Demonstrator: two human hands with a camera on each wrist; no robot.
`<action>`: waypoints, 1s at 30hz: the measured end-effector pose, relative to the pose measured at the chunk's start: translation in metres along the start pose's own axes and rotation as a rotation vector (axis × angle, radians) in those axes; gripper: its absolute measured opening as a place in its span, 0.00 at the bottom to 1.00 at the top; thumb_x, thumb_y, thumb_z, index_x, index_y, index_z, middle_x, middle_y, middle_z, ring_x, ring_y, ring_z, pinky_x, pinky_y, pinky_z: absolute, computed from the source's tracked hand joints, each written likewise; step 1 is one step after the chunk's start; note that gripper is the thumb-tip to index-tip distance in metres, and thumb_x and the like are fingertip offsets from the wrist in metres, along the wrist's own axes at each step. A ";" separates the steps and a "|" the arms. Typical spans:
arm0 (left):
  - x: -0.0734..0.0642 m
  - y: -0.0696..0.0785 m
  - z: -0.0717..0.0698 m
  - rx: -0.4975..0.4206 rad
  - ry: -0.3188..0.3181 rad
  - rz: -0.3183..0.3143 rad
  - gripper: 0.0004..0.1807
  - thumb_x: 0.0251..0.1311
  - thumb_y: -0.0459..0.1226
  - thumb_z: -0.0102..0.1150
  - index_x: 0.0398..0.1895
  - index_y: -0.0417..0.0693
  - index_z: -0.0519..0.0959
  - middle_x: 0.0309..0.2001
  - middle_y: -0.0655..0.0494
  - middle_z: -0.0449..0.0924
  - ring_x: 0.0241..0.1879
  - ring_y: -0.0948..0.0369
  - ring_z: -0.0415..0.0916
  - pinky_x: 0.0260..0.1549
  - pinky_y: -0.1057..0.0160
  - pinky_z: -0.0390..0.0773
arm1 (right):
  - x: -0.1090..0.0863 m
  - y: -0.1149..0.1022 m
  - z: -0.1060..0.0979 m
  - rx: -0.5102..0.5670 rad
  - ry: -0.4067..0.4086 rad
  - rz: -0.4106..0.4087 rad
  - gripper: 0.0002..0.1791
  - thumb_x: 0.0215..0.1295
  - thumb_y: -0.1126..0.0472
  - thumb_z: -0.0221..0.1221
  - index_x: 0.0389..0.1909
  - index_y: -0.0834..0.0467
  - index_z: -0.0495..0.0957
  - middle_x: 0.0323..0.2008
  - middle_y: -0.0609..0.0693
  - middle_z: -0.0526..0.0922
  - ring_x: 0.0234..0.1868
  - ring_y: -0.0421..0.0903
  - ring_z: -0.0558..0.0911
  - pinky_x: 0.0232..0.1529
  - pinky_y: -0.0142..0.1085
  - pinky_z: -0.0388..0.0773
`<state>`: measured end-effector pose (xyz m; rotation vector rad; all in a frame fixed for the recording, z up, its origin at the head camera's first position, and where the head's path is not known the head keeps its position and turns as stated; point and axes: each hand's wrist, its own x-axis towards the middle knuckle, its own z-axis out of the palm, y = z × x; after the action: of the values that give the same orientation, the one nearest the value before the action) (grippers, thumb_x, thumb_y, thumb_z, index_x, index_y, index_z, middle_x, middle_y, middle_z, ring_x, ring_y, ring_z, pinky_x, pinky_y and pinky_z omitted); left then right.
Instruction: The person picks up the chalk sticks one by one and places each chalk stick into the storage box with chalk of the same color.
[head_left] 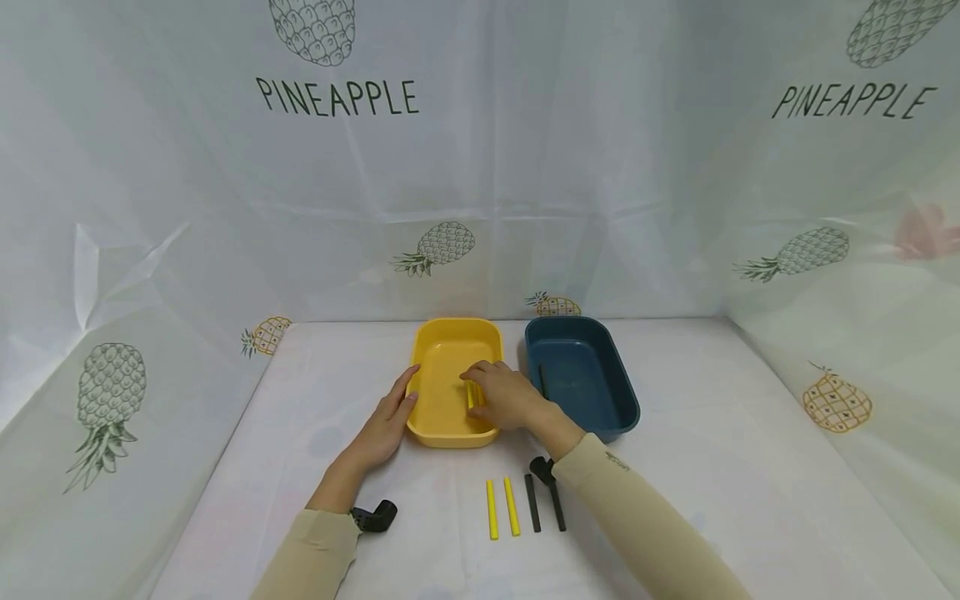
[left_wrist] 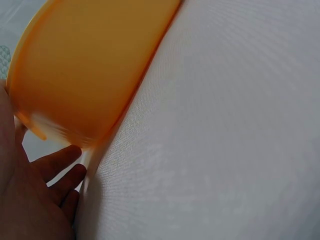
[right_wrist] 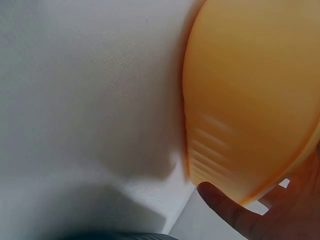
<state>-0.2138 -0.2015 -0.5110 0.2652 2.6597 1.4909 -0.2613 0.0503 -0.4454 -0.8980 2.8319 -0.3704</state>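
Beige sleeves (head_left: 652, 529) front a yellow tray (head_left: 442, 375), left hand (head_left: 387, 423) loosely touching it, right hand (head_left: 510, 397) over a yellow stick (head_left: 471, 395), grip unclear.

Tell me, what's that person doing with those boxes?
The person's left hand touches the yellow tray, while their right hand reaches inside by a yellow stick; I can't tell if it's gripped. A dark stick lies in the blue tray alongside. Two more yellow sticks and two dark sticks lie on the table.
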 end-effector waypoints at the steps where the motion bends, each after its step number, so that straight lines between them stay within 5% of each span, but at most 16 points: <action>1: 0.000 0.000 0.000 0.000 -0.002 -0.002 0.31 0.82 0.58 0.34 0.83 0.74 0.47 0.84 0.49 0.48 0.83 0.45 0.45 0.80 0.38 0.46 | 0.001 0.000 0.000 0.005 -0.001 0.002 0.32 0.68 0.48 0.69 0.71 0.50 0.74 0.72 0.51 0.73 0.69 0.53 0.73 0.68 0.50 0.76; 30: -0.001 0.001 0.001 0.000 -0.002 -0.026 0.30 0.82 0.56 0.35 0.83 0.77 0.47 0.84 0.50 0.48 0.83 0.45 0.44 0.80 0.38 0.45 | 0.015 -0.004 0.013 -0.030 0.022 0.068 0.35 0.65 0.50 0.71 0.72 0.52 0.73 0.70 0.50 0.77 0.67 0.53 0.73 0.66 0.48 0.77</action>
<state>-0.2123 -0.2003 -0.5103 0.2313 2.6513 1.4821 -0.2688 0.0363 -0.4578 -0.8057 2.8870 -0.3325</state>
